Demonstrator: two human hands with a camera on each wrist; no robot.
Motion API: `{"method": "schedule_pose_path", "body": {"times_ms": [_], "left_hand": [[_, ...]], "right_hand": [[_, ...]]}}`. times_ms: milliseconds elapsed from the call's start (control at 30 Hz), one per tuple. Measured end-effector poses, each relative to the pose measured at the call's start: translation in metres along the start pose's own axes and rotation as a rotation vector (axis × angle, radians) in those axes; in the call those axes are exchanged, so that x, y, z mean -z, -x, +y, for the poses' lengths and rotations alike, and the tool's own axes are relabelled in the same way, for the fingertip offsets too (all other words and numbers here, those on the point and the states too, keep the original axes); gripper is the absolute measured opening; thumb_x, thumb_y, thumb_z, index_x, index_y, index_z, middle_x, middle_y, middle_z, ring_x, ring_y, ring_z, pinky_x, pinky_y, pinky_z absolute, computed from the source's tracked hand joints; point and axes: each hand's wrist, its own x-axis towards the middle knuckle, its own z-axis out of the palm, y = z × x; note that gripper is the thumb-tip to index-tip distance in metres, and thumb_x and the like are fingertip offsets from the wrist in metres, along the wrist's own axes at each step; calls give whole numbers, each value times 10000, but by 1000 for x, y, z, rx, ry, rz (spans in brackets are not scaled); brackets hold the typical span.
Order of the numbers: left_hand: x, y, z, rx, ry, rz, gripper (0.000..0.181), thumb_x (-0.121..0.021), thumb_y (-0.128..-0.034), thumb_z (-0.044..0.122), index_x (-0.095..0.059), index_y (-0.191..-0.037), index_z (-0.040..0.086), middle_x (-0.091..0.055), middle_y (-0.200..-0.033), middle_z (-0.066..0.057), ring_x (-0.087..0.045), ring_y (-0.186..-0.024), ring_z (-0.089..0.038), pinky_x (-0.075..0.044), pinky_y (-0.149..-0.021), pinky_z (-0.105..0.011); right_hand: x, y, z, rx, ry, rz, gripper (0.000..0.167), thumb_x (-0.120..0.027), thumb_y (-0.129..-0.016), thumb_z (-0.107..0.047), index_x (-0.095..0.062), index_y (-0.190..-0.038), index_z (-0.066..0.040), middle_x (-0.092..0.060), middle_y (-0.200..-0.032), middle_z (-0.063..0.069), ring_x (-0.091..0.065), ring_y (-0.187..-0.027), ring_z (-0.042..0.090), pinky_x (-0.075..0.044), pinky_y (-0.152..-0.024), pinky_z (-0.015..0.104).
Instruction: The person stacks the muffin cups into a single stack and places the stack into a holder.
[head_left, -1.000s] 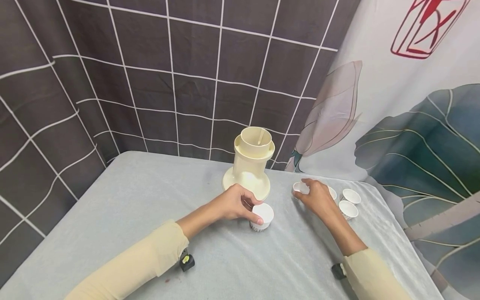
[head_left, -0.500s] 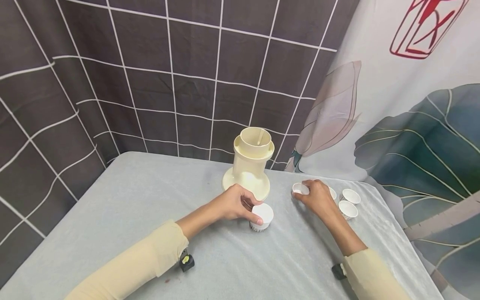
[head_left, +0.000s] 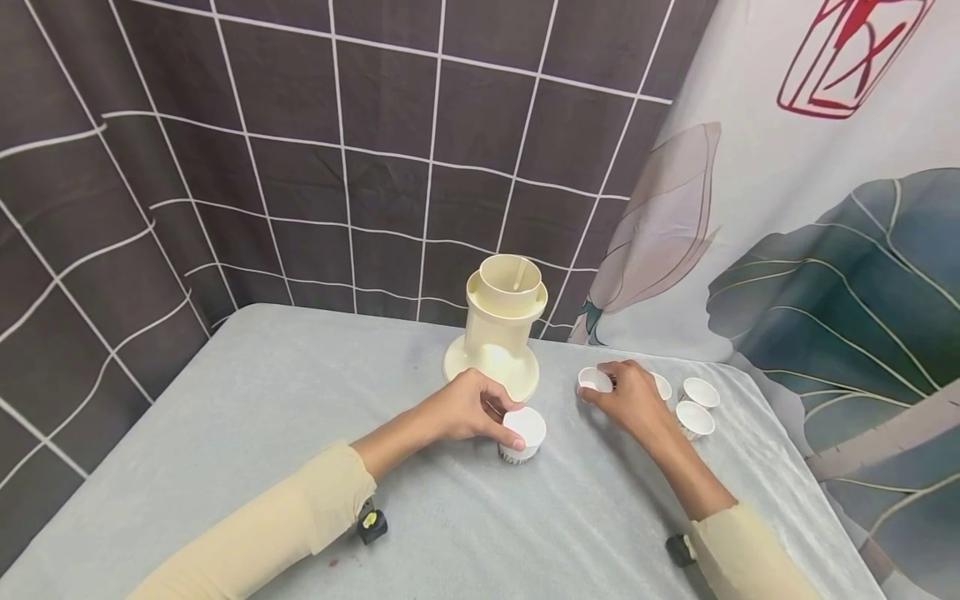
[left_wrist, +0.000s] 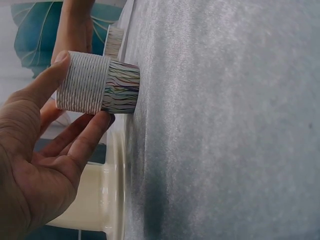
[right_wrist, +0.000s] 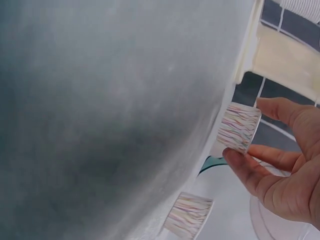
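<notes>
My left hand [head_left: 477,406] grips a stack of nested small paper cups [head_left: 523,429] standing on the table, thumb on one side and fingers on the other. In the left wrist view the stack [left_wrist: 85,82] shows many white rims, with a coloured-streak pattern on the lowest cup. Farther right, my right hand [head_left: 632,396] pinches a single paper cup [head_left: 594,381] between thumb and fingers. This cup [right_wrist: 239,126] is upright, with the same streaked wall in the right wrist view. Several loose cups, one a front cup [head_left: 694,418], stand beside and behind that hand; one is partly hidden by it.
A cream two-tier cylindrical holder [head_left: 504,325] with a round base stands behind my left hand, near the table's back edge. Grey cloth covers the table [head_left: 300,375]. A dark grid-patterned curtain [head_left: 390,183] hangs behind, and a leaf-printed one [head_left: 847,292] to the right.
The right hand and its cup have shifted slightly left, away from the loose cups. My left hand and the stack stay in place.
</notes>
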Motion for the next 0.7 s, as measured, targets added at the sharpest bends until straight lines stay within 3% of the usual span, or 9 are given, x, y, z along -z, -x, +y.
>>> {"method": "schedule_pose_path", "body": {"times_ms": [67, 133, 300, 433, 700], "left_hand": [[0, 0, 0, 1, -3, 0, 406, -1029, -792, 64, -857, -1152, -12, -881, -1079, -145, -854, -919, -133, -693, -875, -236], [0, -1, 0, 1, -6, 1, 405, -1030, -792, 65, -858, -1151, -11, -882, -1067, -143, -853, -916, -132, -693, -873, -234], [0, 0, 1, -1, -12, 1, 402, -1033, -790, 77, -860, -1143, -6, -883, -1054, -140, -855, -913, -142, -693, -869, -234], [1, 0, 0, -1, -8, -1, 402, -1034, -790, 78, -861, -1143, -6, -882, -1053, -142, -858, -916, -159, -694, -870, -239], [1, -1, -1, 6, -2, -6, 400, -1035, -787, 79, -862, -1138, -5, -883, -1049, -139, -861, -926, -167, -695, -872, -244]], "right_hand": [[0, 2, -3, 12, -12, 2, 547, -883, -904, -352, -800, -1268, 47, -778, -1122, 258, -703, -1033, 386, -597, -918, 578], [-9, -1, 8, 43, -25, 38, 563, -894, -902, -427, -818, -1245, 14, -776, -1077, 222, -693, -985, 321, -601, -865, 487], [-9, 4, -2, 69, -46, 40, 537, -914, -886, -445, -843, -1214, -25, -783, -1056, 181, -690, -949, 272, -594, -836, 444], [1, 15, -28, 50, -42, -3, 464, -926, -897, -337, -846, -1223, -17, -809, -1113, 190, -738, -983, 305, -614, -878, 505], [5, 24, -46, 39, -45, -16, 473, -930, -921, -315, -832, -1262, -2, -818, -1211, 200, -814, -1053, 339, -665, -945, 547]]}}
